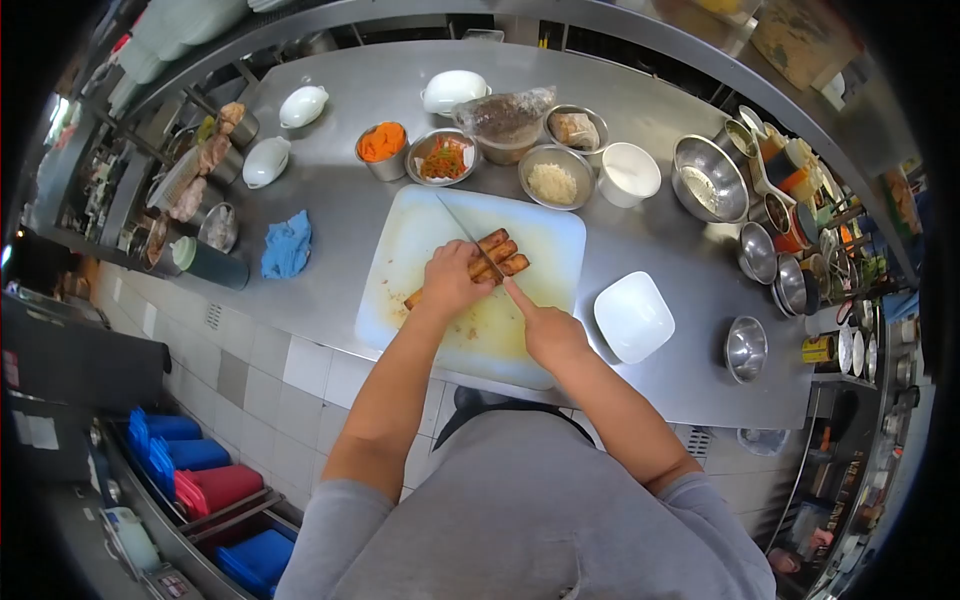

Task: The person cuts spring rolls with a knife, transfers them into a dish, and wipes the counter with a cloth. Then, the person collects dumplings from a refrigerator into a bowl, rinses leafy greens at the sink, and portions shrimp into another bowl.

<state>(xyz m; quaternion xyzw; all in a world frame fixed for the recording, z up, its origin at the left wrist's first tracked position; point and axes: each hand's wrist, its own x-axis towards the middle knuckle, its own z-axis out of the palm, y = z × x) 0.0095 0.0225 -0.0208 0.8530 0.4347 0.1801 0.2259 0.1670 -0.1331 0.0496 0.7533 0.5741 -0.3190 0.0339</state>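
Several golden-brown fried rolls (pixel 512 266), which look like spring rolls, lie side by side on a white cutting board (pixel 410 225). My left hand (pixel 453 280) is closed over their left part and holds them against the board; its fingertips are partly hidden. In my right hand (pixel 555 338) is the handle of a kitchen knife (pixel 458 221). The blade lies slantwise across the rolls, close to my left fingers, its tip pointing to the far left. Crumbs and yellowish stains mark the board around them.
A white square bowl (pixel 634 317) stands right of the board. Behind it are steel bowls with carrot (pixel 381 142), shredded vegetables (pixel 442 158) and pale grated food (pixel 552 183), plus a white tub (pixel 629 174). A blue cloth (pixel 287 245) lies left. Steel bowls (pixel 745 349) stand right.
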